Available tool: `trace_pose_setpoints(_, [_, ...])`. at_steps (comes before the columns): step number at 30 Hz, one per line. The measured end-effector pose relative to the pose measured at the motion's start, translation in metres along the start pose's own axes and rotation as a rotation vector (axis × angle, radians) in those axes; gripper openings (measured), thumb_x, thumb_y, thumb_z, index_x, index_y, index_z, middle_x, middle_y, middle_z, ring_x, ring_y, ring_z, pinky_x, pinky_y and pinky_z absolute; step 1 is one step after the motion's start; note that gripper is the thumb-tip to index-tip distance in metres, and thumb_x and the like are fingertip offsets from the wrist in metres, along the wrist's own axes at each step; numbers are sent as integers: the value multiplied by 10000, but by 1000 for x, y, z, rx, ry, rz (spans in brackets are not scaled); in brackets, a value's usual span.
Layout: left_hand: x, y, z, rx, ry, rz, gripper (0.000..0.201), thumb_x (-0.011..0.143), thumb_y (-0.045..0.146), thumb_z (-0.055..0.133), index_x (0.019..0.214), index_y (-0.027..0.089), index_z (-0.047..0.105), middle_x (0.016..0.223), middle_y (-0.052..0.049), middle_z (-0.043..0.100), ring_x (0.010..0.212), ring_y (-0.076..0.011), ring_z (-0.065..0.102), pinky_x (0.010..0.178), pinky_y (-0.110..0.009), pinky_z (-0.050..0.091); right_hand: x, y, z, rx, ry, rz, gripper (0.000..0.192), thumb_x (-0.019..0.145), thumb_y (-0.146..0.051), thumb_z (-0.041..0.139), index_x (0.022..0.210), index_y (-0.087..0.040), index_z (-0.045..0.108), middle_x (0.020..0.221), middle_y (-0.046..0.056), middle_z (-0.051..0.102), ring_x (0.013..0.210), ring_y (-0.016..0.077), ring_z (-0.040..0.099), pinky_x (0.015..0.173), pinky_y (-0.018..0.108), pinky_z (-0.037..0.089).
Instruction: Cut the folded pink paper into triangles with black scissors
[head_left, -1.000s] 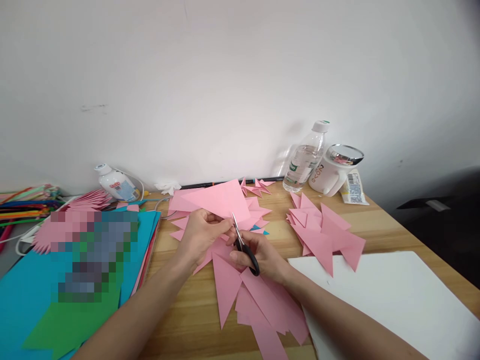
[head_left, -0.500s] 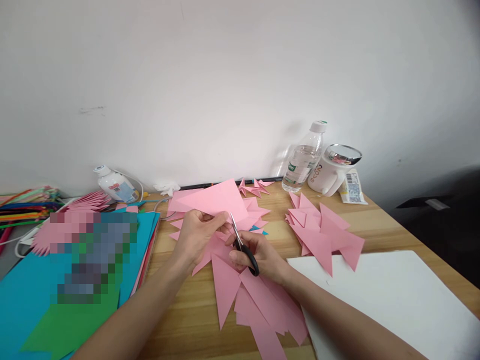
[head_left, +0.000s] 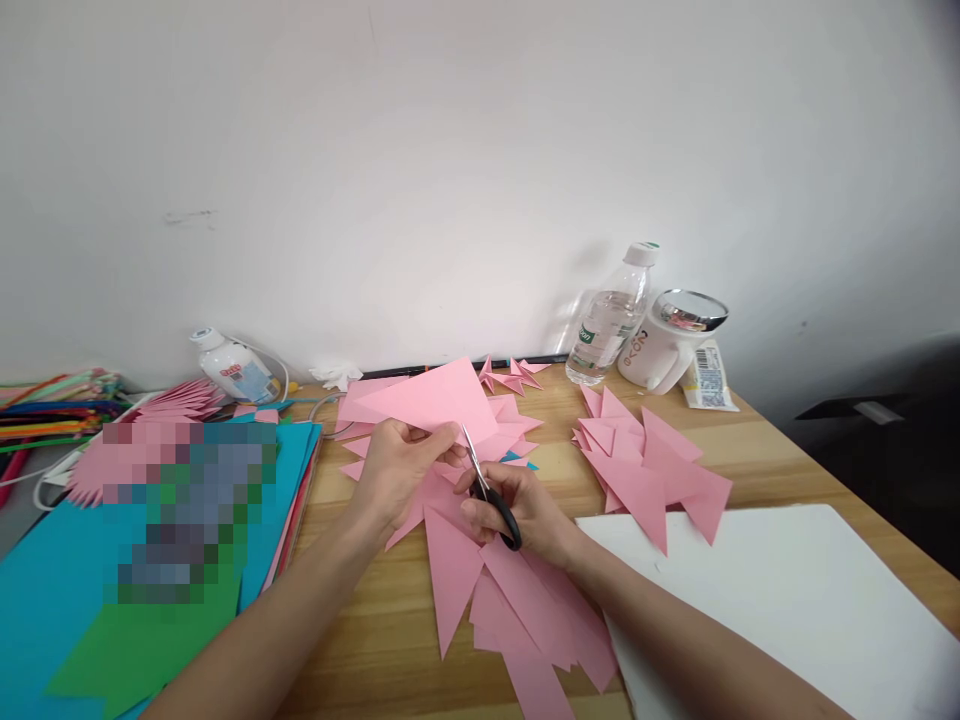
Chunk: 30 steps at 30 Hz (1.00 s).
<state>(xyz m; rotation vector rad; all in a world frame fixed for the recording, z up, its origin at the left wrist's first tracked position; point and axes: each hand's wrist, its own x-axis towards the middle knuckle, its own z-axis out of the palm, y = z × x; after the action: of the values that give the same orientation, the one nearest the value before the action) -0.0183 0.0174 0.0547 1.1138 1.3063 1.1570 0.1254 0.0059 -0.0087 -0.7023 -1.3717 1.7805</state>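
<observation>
My left hand pinches the lower edge of a pink piece of paper between thumb and fingers. In my right hand is a pair of scissors with black handles, its metal blades pointing up and to the left. The blade tips sit close by my left thumb, at the paper's lower edge; whether they touch it I cannot tell. Beneath both hands lie pink paper cut-outs, many of them pointed. To the right is another pile of pink cut-outs, partly over a white board.
At the back right stand a water bottle, a white mug and a small packet. Blue sheets and a green sheet cover the left side. A white bottle and coloured pipe cleaners lie behind them.
The scissors and my right hand have shifted very slightly to the right. The whole view has also moved a touch; my left hand keeps its hold on the paper.
</observation>
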Motion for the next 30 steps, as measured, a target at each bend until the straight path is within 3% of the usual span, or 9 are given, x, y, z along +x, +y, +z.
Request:
trace_pose_setpoints(17, [0, -1, 0, -32, -16, -11, 197, 648, 296, 651, 568, 115, 648, 583, -48, 647, 551, -135, 574, 604, -263, 472, 1, 7, -2, -45, 25, 48, 326, 630, -397, 718, 778, -150, 564, 473, -57, 517, 362, 66, 445, 381, 201, 358])
trace_pose_setpoints(22, [-2, 2, 5, 2, -57, -65, 165, 645, 246, 626, 541, 118, 630, 526, -36, 630, 497, -135, 569, 562, -264, 466, 1, 5, -2, -31, -6, -4, 353, 643, -383, 713, 845, -163, 525, 525, -69, 450, 437, 72, 423, 440, 215, 353])
trace_pose_setpoints(30, [-4, 3, 9, 21, -58, -97, 152, 641, 197, 615, 516, 111, 614, 497, -24, 613, 482, -130, 571, 545, -255, 460, 2, 0, -1, -90, -8, -40, 341, 654, -391, 700, 760, -181, 453, 583, -55, 379, 505, 75, 353, 464, 213, 306])
